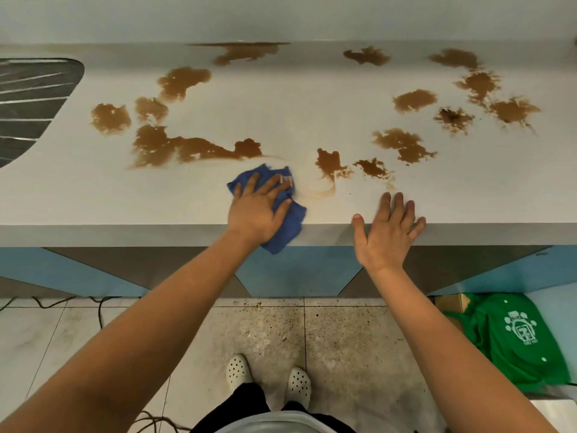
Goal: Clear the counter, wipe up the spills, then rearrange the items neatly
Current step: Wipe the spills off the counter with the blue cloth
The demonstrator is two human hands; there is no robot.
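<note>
Blue cloth (285, 218): pressed flat under left hand (254, 210), fingers spread. Right hand (388, 234): flat, nothing held, laid on counter (312, 120) edge. Brown spills (187, 148): scattered beyond.

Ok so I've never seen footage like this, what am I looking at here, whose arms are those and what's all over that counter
There is no machine: a camera worn on a person's head looks down at their own arms. The left hand presses a blue cloth flat on the white counter, near its front edge. The right hand is open, holds nothing and sits at the counter's front edge. Brown spills are scattered across the counter. On the floor at the right lies a green bag.
</note>
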